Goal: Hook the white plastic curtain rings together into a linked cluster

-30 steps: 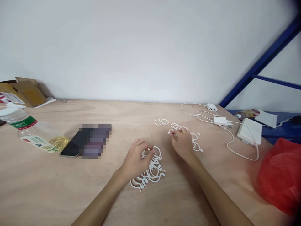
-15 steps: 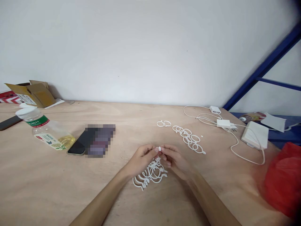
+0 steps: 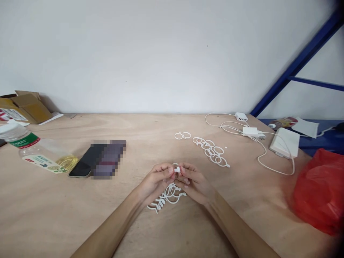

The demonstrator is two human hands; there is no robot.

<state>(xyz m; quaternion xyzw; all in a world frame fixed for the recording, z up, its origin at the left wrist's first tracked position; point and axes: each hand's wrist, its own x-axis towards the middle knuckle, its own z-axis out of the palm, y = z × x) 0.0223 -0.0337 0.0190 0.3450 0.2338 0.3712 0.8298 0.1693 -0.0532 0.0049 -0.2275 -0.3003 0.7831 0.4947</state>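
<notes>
My left hand [image 3: 157, 181] and my right hand [image 3: 194, 181] meet fingertip to fingertip over a tangled pile of white plastic rings [image 3: 168, 197] on the wooden table [image 3: 80, 215]. Both hands pinch one small white ring [image 3: 176, 169] between thumb and fingers, just above the pile. A row of linked white rings [image 3: 212, 153] lies flat on the table beyond my right hand. A separate pair of white rings [image 3: 182, 135] lies further back, left of that row.
A plastic bottle [image 3: 37, 152] with yellow liquid lies on its side at the left, beside a dark phone [image 3: 84, 164]. A cardboard box [image 3: 25, 104] sits at the far left. White chargers and cables [image 3: 251, 133], a white box [image 3: 285, 142] and a red bag [image 3: 317, 190] occupy the right.
My right hand has come back from the row of rings to meet my left hand over the pile. Both hands now pinch a single ring lifted off the pile.
</notes>
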